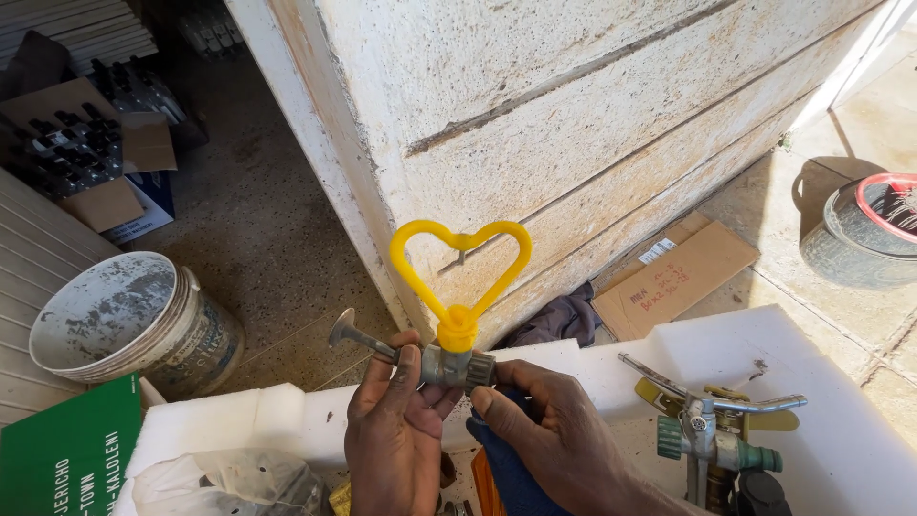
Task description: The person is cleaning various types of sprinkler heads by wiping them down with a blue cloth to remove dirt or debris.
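Gripping metal tap (449, 365) raised above white foam tray (812, 354): left hand (396, 440) clamped on body, steadying; right hand (549, 425) fingers pinched on threaded end; yellow heart handle (460, 263) upright; sprinkler (712, 430) inside tray, right.

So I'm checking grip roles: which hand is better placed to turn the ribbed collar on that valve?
Probably the right hand: its fingertips already pinch the ribbed collar, while the left hand grips the valve body, steadying it.
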